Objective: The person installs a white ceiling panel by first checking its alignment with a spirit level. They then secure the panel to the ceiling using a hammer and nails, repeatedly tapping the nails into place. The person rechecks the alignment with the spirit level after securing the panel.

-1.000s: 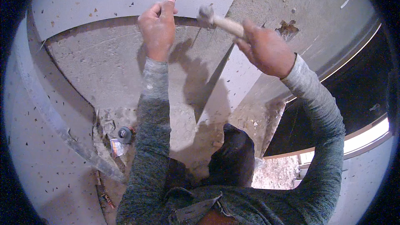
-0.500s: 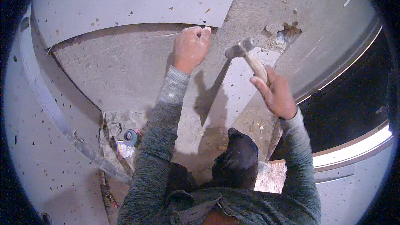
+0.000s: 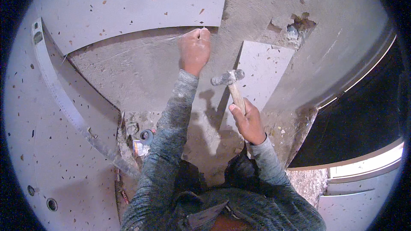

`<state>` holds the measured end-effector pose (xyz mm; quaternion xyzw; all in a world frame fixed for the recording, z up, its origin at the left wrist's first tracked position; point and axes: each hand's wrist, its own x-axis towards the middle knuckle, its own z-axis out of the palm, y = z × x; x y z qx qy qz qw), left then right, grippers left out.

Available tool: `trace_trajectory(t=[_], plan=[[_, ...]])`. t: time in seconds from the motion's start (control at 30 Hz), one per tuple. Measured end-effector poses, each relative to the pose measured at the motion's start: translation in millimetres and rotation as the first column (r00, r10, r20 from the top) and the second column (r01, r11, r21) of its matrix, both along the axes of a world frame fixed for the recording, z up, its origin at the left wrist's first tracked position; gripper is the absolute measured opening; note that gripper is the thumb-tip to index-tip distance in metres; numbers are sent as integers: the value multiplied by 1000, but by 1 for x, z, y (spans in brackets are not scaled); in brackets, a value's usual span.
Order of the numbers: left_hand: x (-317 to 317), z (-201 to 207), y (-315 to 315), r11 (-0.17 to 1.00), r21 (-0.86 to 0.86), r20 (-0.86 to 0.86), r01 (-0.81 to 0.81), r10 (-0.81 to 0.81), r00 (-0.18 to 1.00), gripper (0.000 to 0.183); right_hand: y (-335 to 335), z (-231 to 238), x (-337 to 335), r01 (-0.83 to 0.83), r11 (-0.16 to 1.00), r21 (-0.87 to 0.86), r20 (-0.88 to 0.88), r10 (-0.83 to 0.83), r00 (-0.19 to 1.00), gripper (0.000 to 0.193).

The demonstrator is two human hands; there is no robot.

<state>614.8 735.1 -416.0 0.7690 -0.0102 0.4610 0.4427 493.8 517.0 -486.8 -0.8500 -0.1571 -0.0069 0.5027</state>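
Before me, the right hand (image 3: 249, 123) wraps its fingers around a wooden-handled hammer (image 3: 235, 90). The left hand (image 3: 195, 51), fingers pressed together, is at a speckled tile (image 3: 145, 4).

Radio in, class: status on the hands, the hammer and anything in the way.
Right hand grips hammer by its handle. Left hand at lower edge of speckled panel; grip contents hidden. Nothing visible between hammer head and left hand.

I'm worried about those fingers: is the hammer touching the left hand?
No, the hammer is in the right hand, and rough grey surface shows between the hammer's head and the left hand.
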Motion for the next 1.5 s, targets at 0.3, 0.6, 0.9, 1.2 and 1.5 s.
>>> trace_trajectory(t=[0.3,0.6,0.9,1.2,1.5], plan=[[-8,4,-5,981,180,81,-68,54,995,37,-8,-10,14,31,914,404,-74,-2,997,23],[-8,-7,-15,954,189,125,-232,211,970,38,-23,2,4,120,884,453,-167,-48,985,23],[-2,-13,-4,965,166,160,-205,179,971,40,-8,-16,9,73,863,499,-128,-10,992,23],[-11,-4,-8,978,156,33,-141,137,990,38,4,-6,7,97,875,475,-166,-19,986,26],[-12,0,-10,969,171,102,-178,162,981,40,-7,-12,8,25,879,476,-124,39,991,31]])
